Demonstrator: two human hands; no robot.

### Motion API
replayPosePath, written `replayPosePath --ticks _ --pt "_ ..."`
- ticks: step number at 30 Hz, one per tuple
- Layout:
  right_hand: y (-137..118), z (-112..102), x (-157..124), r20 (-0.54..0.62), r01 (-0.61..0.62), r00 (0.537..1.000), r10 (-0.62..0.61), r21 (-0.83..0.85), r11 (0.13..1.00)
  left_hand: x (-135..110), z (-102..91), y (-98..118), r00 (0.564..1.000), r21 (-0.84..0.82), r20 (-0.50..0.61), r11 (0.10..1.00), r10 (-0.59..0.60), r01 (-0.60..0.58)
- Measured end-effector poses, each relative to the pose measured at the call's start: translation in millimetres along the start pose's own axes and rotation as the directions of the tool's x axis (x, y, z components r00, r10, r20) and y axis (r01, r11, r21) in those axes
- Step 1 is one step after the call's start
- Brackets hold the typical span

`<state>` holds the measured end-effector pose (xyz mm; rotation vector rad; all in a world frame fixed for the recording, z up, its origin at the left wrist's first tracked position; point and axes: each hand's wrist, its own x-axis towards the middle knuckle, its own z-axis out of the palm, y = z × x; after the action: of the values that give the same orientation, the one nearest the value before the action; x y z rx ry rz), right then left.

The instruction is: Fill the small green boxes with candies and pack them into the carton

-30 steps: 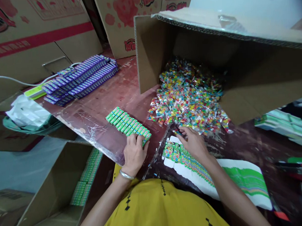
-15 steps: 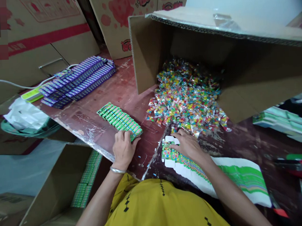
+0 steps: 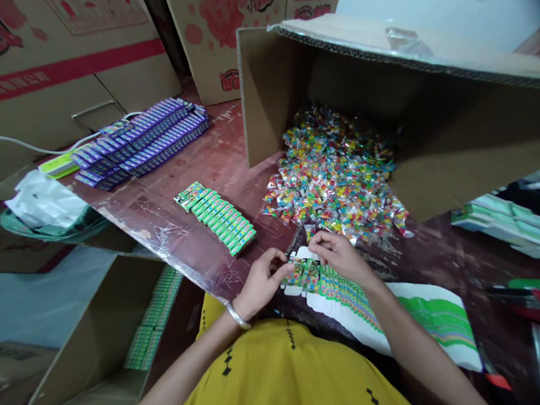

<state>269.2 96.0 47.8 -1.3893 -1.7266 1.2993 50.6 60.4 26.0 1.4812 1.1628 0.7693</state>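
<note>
My left hand (image 3: 265,278) has its thumb and curled forefinger at the left edge of a flat green printed carton (image 3: 295,274), thumb on its face. Just above the right side of that carton, my right hand (image 3: 339,254) is closed with bent fingers; what they pinch, if anything, is hidden. Overlapping flat cartons (image 3: 341,295) fan out under my right forearm, continuing as a green and white stack (image 3: 436,314). Filled small green boxes (image 3: 221,216) lie in a slanting row left of my hands. Clear candy packets (image 3: 331,176) are heaped beyond my right hand.
A large cardboard box (image 3: 465,158) lies on its side around the candy heap. Purple boxes (image 3: 146,142) are stacked at the back left, beside a yellow-green power strip (image 3: 58,167). An open carton (image 3: 92,329) with green boxes stands below the table's left edge.
My left hand has left the row of green boxes and moved right to the flat carton. That carton has shifted slightly left. My right hand has drawn its fingers up off the carton's face.
</note>
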Motion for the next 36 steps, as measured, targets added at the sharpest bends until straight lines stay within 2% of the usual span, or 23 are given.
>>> replayPosePath --ticks 1,3,5,7,11,13,15,17,19,23,26,27,28,30,32,36 --pt "-2.9 -0.7 -1.5 0.031 -0.03 0.999 0.027 0.108 0.994 2.2 -2.9 1.4 0.997 -0.153 0.06 0.987 -0.04 0.049" --pt "-7.5 0.3 -3.5 0.057 -0.053 0.998 0.04 0.247 0.968 4.7 -6.4 2.9 0.979 -0.397 0.189 0.906 -0.074 0.146" --pt "-10.0 4.7 -4.4 0.036 -0.032 0.999 0.022 0.307 0.951 4.7 -6.5 3.4 0.955 -0.548 0.286 0.805 -0.075 0.227" --pt "-10.8 11.2 -4.8 -0.007 -0.014 1.0 0.017 0.316 0.949 2.9 -4.4 4.2 0.939 -0.641 0.336 0.715 -0.067 0.28" --pt "-13.0 21.2 -7.3 -0.195 0.049 0.981 -0.003 0.234 0.971 -1.2 -2.7 9.5 0.935 -0.756 0.348 0.571 -0.064 0.32" --pt "-16.5 22.8 -10.6 -0.304 0.104 0.95 -0.071 0.095 0.99 -1.3 -4.6 13.0 0.942 -0.791 0.327 0.525 -0.072 0.314" --pt "-21.1 23.9 -15.3 -0.32 0.16 0.93 -0.18 -0.085 0.983 0.0 -7.1 15.3 0.949 -0.811 0.305 0.501 -0.079 0.302" --pt "-25.3 25.8 -20.2 -0.202 0.211 0.948 -0.248 -0.188 0.959 1.8 -9.3 15.6 0.951 -0.816 0.301 0.495 -0.075 0.297" --pt "-28.0 27.8 -24.0 -0.046 0.212 0.974 -0.222 -0.158 0.964 2.9 -10.7 13.9 0.951 -0.808 0.3 0.51 -0.07 0.293" --pt "-29.0 23.2 -25.0 0.122 0.038 0.992 -0.041 0.027 0.999 0.9 -11.2 9.1 0.945 -0.737 0.321 0.611 -0.061 0.289" --pt "-29.2 14.2 -21.1 0.286 -0.099 0.956 0.065 0.107 0.989 -0.4 -11.7 8.0 0.938 -0.64 0.345 0.727 -0.017 0.249" --pt "-29.4 12.4 -19.4 0.285 -0.114 0.956 0.076 0.121 0.986 -0.1 -11.9 8.3 0.943 -0.62 0.332 0.749 -0.019 0.233" --pt "-29.5 11.9 -17.7 0.223 -0.107 0.972 0.074 0.142 0.984 0.5 -12.0 8.6 0.952 -0.611 0.304 0.76 -0.034 0.222" --pt "-29.0 15.5 -14.9 -0.025 -0.045 0.998 0.051 0.185 0.982 2.3 -11.5 9.4 0.973 -0.614 0.216 0.764 -0.081 0.199" --pt "-26.6 24.2 -13.9 -0.22 0.018 0.975 0.027 0.2 0.98 3.9 -9.1 9.6 0.988 -0.617 0.111 0.772 -0.109 0.154" --pt "-18.3 47.3 -16.8 -0.255 0.0 0.966 0.03 0.12 0.993 4.4 1.9 7.9 0.984 -0.603 -0.107 0.796 -0.141 0.049"
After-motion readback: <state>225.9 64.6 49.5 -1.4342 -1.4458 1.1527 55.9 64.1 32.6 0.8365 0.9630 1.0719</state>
